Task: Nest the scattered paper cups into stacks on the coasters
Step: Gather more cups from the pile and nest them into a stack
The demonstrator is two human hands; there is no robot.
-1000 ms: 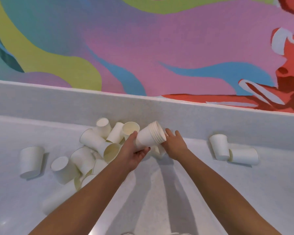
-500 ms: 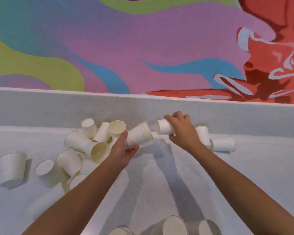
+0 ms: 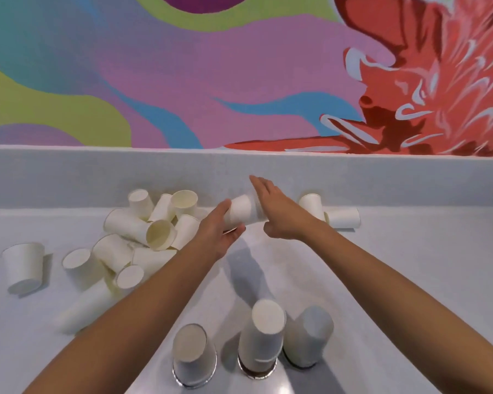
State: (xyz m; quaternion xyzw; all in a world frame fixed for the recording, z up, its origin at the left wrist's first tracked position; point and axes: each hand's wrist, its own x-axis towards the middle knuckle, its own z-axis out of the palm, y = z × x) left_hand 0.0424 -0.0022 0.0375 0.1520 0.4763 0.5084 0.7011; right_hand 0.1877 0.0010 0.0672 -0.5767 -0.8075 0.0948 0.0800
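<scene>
My left hand (image 3: 221, 230) grips a sideways stack of nested white paper cups (image 3: 244, 213) above the counter. My right hand (image 3: 276, 211), fingers straight, presses flat against the stack's open end. A heap of scattered cups (image 3: 151, 231) lies to the left, some on their sides, some upside down. Two more cups (image 3: 329, 213) lie at the right by the back ledge. Near me three upside-down cup stacks (image 3: 264, 341) stand on coasters, the middle coaster (image 3: 256, 372) dark brown.
The white counter (image 3: 410, 294) ends at a raised back ledge (image 3: 69, 172) under a colourful mural wall. A single cup (image 3: 24, 267) stands upside down at the far left.
My right hand brought the single cup it held onto the stack in my left hand and now presses flat on it. The view tilted down, showing the three stacks near me.
</scene>
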